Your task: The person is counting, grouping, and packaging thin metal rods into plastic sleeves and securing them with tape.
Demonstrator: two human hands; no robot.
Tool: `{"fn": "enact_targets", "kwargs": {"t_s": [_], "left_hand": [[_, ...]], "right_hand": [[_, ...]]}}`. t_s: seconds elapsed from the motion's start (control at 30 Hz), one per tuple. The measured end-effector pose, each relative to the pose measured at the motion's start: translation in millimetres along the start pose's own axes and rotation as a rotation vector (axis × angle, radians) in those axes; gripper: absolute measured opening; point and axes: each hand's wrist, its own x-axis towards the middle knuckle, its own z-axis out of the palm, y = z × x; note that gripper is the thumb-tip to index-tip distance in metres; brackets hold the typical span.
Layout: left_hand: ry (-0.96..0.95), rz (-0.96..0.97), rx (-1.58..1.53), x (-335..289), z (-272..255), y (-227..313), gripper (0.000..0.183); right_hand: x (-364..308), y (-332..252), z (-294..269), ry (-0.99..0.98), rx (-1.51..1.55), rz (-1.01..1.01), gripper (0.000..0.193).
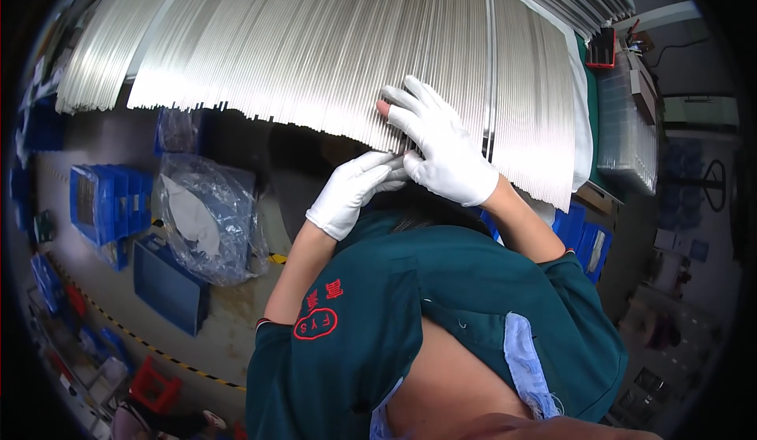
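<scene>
A wide row of thin silver metal rods (pixel 315 54) lies side by side across the work surface, their near ends forming an uneven edge. My right hand (pixel 445 148), in a white glove with one fingertip bare, rests over the near ends with fingers stretched out and apart. Its thumb points down toward my left hand (pixel 351 192), also white-gloved. The left fingers are pressed together just at and below the rod ends. Their tips are partly hidden behind the right thumb, so what they hold cannot be made out.
Blue crates (pixel 110 203), a blue bin (pixel 169 282) and a clear plastic bag (pixel 213 219) stand on the floor at left. Clear plastic trays (pixel 627 124) and a red box (pixel 602 48) stand right of the rods. A red stool (pixel 155 385) is at lower left.
</scene>
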Motion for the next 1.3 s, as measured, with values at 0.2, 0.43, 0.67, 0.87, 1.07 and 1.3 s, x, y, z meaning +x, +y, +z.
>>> {"fn": "enact_targets", "kwargs": {"t_s": [0.2, 0.43, 0.67, 0.87, 1.07, 1.3], "left_hand": [[0.009, 0.006, -0.006, 1, -3, 1, 0.034], [0.003, 0.028, -0.01, -2, -1, 6, 0.034], [-0.005, 0.039, 0.014, 0, -6, 0, 0.033], [0.032, 0.057, -0.008, -1, -4, 7, 0.031], [-0.001, 0.068, 0.01, -1, -10, 5, 0.031], [0.013, 0.07, -0.018, -2, -10, 8, 0.034]], "right_hand": [[3, 1, 3, 0.035, 0.02, -0.002, 0.056], [4, 4, 5, 0.004, -0.001, -0.004, 0.055], [11, -4, 5, 0.026, -0.001, -0.004, 0.055], [10, 0, 6, -0.013, 0.023, 0.039, 0.055], [17, -6, 8, 0.009, 0.005, 0.01, 0.056], [18, -2, 8, -0.02, 0.016, 0.021, 0.056]]}}
